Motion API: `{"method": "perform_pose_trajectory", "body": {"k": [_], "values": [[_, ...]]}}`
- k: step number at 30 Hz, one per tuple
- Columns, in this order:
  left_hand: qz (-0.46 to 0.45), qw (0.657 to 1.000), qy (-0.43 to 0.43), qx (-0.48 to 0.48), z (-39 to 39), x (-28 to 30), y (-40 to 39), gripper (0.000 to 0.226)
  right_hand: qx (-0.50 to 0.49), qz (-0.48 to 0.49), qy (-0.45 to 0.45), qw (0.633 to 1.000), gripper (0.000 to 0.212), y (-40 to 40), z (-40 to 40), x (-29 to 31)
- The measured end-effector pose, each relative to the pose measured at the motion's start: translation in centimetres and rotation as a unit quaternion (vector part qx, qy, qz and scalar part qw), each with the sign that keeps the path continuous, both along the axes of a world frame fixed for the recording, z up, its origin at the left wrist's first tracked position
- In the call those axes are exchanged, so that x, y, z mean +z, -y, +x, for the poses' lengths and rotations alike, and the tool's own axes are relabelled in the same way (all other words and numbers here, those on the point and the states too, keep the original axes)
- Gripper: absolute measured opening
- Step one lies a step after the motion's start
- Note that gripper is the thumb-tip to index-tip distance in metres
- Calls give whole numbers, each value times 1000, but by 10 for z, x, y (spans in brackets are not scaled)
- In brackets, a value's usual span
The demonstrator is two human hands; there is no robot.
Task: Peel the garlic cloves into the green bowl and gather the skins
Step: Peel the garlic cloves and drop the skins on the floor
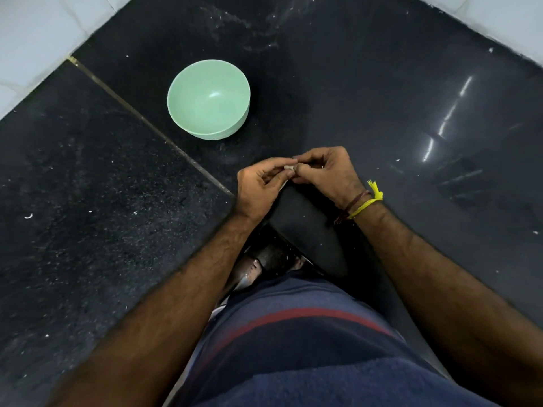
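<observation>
A pale green bowl (208, 99) stands on the black stone counter, up and to the left of my hands; nothing shows inside it. My left hand (260, 186) and my right hand (326, 171) meet fingertip to fingertip over the counter's inner corner. Between their fingertips they pinch a small pale garlic clove (289, 168), mostly hidden by the fingers. Yellow and brown threads circle my right wrist.
The black counter (102, 230) forms an L around me, with a brass-coloured joint line running diagonally at the left. White tiled walls border it at the top left and top right. Small white flecks (28, 216) lie scattered on the stone. My striped shirt fills the bottom.
</observation>
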State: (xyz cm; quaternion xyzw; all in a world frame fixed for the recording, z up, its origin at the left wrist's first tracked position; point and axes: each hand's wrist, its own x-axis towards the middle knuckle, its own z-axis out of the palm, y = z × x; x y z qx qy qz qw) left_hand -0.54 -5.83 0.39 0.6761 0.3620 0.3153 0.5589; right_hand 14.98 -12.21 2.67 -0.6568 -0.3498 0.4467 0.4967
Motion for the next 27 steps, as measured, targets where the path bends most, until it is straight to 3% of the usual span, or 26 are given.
{"method": "perform_pose_trajectory", "body": {"k": [6,11,16,21,23,27], "values": [[-42,999,-3,15,-1,1,1,24,-12,-18,95,995,16,-6,-2,0],[-61,998,-10,20,2,1,-4,38,2,-27,247,969,10,-10,-10,13],[-88,996,-3,18,5,1,-9,26,13,-34,166,985,15,-5,0,11],[-82,997,3,11,6,4,-7,21,-57,-25,186,981,6,-5,-13,5],[-94,996,5,8,5,5,-5,24,-35,-27,179,983,13,-5,-8,4],[-101,995,-4,0,5,2,-14,30,2,-36,32,999,22,-1,-1,5]]}}
